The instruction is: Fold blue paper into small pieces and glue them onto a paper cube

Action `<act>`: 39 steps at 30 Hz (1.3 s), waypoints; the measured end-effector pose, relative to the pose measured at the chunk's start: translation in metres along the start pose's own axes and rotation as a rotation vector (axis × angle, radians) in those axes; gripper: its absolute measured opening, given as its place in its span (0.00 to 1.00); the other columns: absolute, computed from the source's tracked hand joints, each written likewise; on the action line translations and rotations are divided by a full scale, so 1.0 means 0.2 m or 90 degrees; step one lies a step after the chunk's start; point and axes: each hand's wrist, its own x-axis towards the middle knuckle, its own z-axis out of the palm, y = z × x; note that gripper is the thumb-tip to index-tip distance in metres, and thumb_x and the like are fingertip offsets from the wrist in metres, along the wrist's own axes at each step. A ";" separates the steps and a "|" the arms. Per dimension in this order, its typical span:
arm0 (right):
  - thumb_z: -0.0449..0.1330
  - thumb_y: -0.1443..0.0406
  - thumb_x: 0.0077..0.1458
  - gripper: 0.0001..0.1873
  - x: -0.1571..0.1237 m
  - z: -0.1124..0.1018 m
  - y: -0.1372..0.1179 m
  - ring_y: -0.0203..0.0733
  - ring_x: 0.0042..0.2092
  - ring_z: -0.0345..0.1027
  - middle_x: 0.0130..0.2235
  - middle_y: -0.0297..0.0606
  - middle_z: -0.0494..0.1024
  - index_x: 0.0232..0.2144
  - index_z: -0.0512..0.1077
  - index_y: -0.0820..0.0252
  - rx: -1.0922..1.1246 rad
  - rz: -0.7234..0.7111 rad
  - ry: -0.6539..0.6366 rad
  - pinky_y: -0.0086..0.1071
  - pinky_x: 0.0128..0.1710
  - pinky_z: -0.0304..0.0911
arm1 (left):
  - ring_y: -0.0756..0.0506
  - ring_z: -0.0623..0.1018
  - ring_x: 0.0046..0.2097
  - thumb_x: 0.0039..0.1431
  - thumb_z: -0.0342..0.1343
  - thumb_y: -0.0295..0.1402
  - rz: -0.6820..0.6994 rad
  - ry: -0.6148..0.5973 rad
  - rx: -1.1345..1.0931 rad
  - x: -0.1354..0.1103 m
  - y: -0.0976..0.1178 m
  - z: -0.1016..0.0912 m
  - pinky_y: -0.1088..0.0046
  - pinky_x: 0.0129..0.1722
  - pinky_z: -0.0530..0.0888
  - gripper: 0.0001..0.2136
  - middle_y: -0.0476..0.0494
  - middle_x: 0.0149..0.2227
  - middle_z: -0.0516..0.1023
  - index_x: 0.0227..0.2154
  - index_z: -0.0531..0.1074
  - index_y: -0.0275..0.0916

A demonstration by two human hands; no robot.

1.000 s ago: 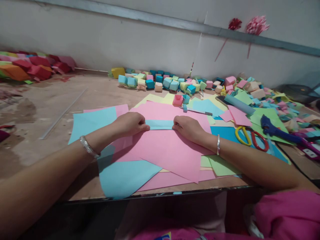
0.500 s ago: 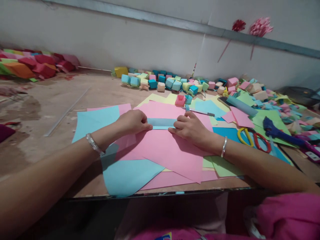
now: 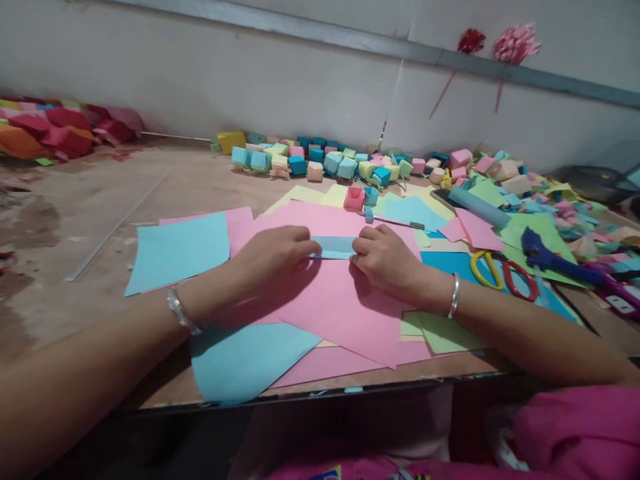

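A narrow strip of light blue paper [image 3: 334,247] with a folded lower edge lies across pink paper [image 3: 345,313] in front of me. My left hand [image 3: 275,257] pinches its left end between thumb and fingers. At the right end, my right hand [image 3: 383,260] is closed on the strip with its fingers curled under. Both palms hide the ends of the strip. Just beyond it stand a small pink paper box [image 3: 355,198] and a blue one [image 3: 371,195], with a pen [image 3: 395,220] lying near them.
Light blue sheets [image 3: 180,250] lie left of the pink paper. Scissors with yellow and red handles [image 3: 503,275] and a blue glue gun [image 3: 555,257] are at the right. Several small paper cubes [image 3: 315,171] line the wall. A clear ruler [image 3: 117,227] lies at the left.
My left hand has slid inward along the strip, so less of it shows between my hands. My right fingers have curled in. The view has shifted slightly.
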 end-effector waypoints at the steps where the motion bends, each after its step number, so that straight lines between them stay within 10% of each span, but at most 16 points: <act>1: 0.54 0.72 0.60 0.16 0.00 -0.01 0.00 0.42 0.35 0.53 0.29 0.41 0.73 0.21 0.73 0.63 0.005 0.002 -0.009 0.37 0.32 0.39 | 0.45 0.71 0.34 0.65 0.45 0.32 0.029 -0.006 0.004 0.00 0.03 0.00 0.69 0.31 0.62 0.12 0.43 0.34 0.74 0.41 0.74 0.41; 8: 0.53 0.73 0.60 0.17 0.00 0.00 -0.01 0.43 0.36 0.54 0.29 0.43 0.73 0.21 0.73 0.64 0.026 0.024 -0.025 0.37 0.31 0.40 | 0.42 0.71 0.36 0.66 0.46 0.40 0.068 -0.085 0.092 0.00 0.12 -0.03 0.65 0.35 0.60 0.15 0.40 0.33 0.75 0.47 0.72 0.41; 15: 0.51 0.72 0.60 0.18 -0.01 0.02 -0.01 0.44 0.37 0.56 0.30 0.45 0.72 0.19 0.71 0.64 -0.005 0.030 -0.037 0.38 0.30 0.40 | 0.39 0.74 0.30 0.63 0.50 0.40 -0.071 -0.243 0.130 -0.02 0.08 -0.11 0.65 0.31 0.57 0.15 0.37 0.24 0.75 0.32 0.77 0.36; 27: 0.55 0.79 0.45 0.10 -0.04 -0.04 -0.09 0.40 0.27 0.59 0.25 0.48 0.72 0.21 0.74 0.65 -0.028 0.185 -0.218 0.35 0.26 0.41 | 0.39 0.74 0.28 0.60 0.49 0.38 -0.102 -0.237 0.163 -0.05 0.05 -0.10 0.64 0.29 0.57 0.18 0.35 0.23 0.76 0.18 0.73 0.38; 35: 0.49 0.73 0.58 0.17 0.02 0.06 -0.01 0.52 0.44 0.64 0.45 0.55 0.74 0.47 0.72 0.69 0.028 0.197 0.106 0.41 0.38 0.56 | 0.37 0.76 0.33 0.63 0.47 0.38 -0.064 -0.218 0.199 -0.04 0.04 -0.08 0.64 0.31 0.57 0.19 0.35 0.27 0.78 0.22 0.76 0.38; 39: 0.56 0.67 0.57 0.24 0.04 0.15 0.05 0.48 0.45 0.65 0.46 0.48 0.76 0.56 0.65 0.69 0.228 0.231 0.126 0.40 0.44 0.59 | 0.36 0.75 0.37 0.64 0.48 0.40 -0.086 -0.177 0.225 -0.02 0.05 -0.08 0.65 0.32 0.56 0.19 0.33 0.29 0.78 0.26 0.77 0.33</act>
